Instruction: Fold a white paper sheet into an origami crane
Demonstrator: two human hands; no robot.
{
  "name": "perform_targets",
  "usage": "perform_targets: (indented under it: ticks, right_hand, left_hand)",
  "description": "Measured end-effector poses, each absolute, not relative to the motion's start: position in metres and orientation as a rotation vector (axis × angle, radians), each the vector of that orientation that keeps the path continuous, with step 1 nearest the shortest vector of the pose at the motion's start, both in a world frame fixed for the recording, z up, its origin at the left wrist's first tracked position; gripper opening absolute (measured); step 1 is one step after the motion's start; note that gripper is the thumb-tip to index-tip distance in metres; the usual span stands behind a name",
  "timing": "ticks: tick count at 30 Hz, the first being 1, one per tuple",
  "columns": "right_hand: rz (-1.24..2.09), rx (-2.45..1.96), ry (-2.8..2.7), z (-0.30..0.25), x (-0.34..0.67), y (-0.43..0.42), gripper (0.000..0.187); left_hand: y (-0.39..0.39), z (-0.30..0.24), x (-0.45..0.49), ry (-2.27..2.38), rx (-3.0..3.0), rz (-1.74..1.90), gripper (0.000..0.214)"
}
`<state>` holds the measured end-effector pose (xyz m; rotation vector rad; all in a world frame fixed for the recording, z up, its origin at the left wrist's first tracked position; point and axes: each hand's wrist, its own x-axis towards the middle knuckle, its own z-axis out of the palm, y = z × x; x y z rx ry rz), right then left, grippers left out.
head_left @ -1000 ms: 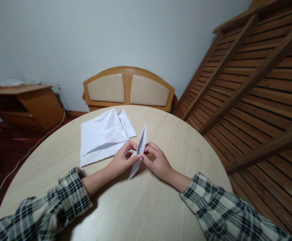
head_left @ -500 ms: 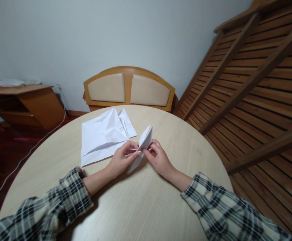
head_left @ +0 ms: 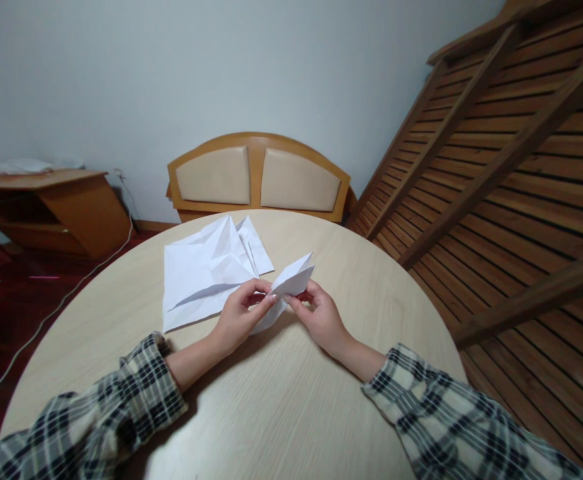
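One folded white paper [head_left: 294, 275] is held between two hands, its upper flaps spread apart and pointed away from the wearer; its near edge is pinched by the thumb and fingers of the left hand [head_left: 232, 320], and its other side is gripped at the fingertips of the right hand [head_left: 324, 325]. Beyond the left hand, two more papers are seen: one large creased white sheet [head_left: 186, 270], raised in ridges, and one smaller folded white sheet [head_left: 260, 247], partly covered by it. All are set over one pale, wood-grained round tabletop [head_left: 281, 413], on which shadows are cast below the hands. Two plaid sleeves [head_left: 146, 383] are worn at the wrists. Straight ahead of the hands, one wooden headboard [head_left: 255, 167] with two cream padded panels is placed before a plain wall [head_left: 321, 67]. To the right, one slatted wooden frame [head_left: 496, 200] is seen at a slant; far left, one wooden cabinet [head_left: 89, 213] and one pale cord [head_left: 54, 313] are seen above a dark red floor [head_left: 1, 320].
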<state>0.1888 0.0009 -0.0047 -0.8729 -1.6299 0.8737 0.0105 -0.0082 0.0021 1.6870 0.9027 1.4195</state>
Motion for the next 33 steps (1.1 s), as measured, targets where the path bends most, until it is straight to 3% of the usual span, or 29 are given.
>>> perform_targets:
  ticks: [3, 8, 12, 23, 33]
  right_hand:
    - [0.96, -0.842, -1.618, -0.006, 0.1881, -0.0013, 0.015]
    - [1.122, -0.791, -1.595, -0.004, 0.1877, -0.0047, 0.021]
    - [1.151, -0.798, -1.648, -0.0014, 0.1874, -0.0058, 0.023]
    - [1.29, -0.817, -1.611, -0.0031, 0.1882, -0.0044, 0.023]
    - [0.906, -0.945, -1.628, -0.0068, 0.1939, 0.0027, 0.029]
  left_hand:
    - [-0.0096, 0.0036, 0.0128, 0.91, 1.622, 1.421, 0.018]
    - [-0.0113, 0.0044, 0.0171, 0.841, 1.401, 1.34, 0.048]
    - [-0.0097, 0.0014, 0.0164, 0.857, 1.387, 1.171, 0.032]
    - [-0.0071, -0.0009, 0.0125, 1.015, 1.521, 1.125, 0.042]
    - [-0.0085, -0.003, 0.0165, 0.956, 1.498, 1.03, 0.036]
